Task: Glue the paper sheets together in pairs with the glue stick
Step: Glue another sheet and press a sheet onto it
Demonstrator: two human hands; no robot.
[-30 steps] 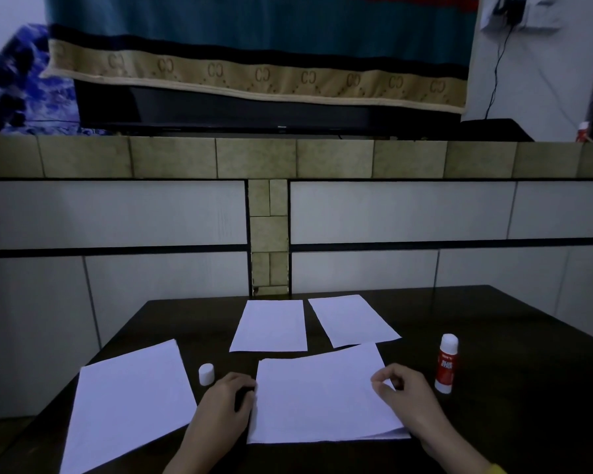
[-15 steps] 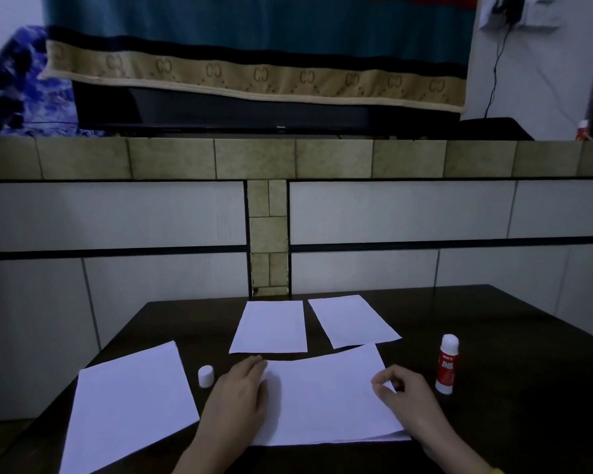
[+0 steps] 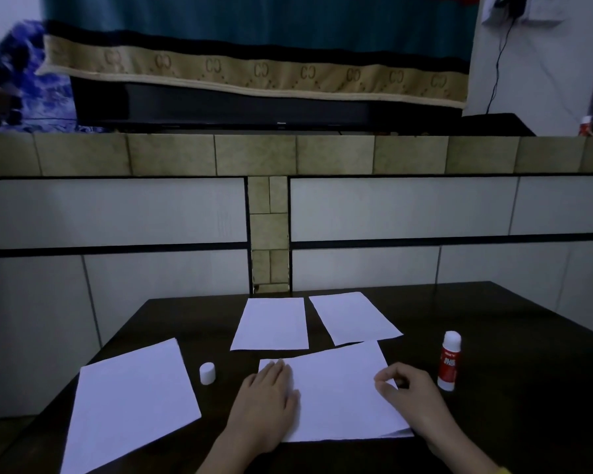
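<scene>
A stacked pair of white paper sheets (image 3: 339, 395) lies in front of me on the dark table (image 3: 510, 422). My left hand (image 3: 269, 398) presses flat on its left part, fingers straight. My right hand (image 3: 413, 398) rests on the pair's right edge with curled fingertips touching the paper. A red and white glue stick (image 3: 450, 360) stands upright just right of that hand. Its white cap (image 3: 207, 373) stands left of the pair. A single sheet (image 3: 131, 401) lies at the left, and two more sheets (image 3: 271, 325) (image 3: 353, 318) lie farther back.
A tiled wall (image 3: 391, 213) rises right behind the table's far edge. Above it is a ledge with a black bar-shaped device (image 3: 254, 114) under a hanging cloth. The table's left edge runs diagonally past the left sheet.
My left hand uncurled from the left edge of the stacked pair and slid onto it, flattening and moving toward the far corner. My right hand stayed put.
</scene>
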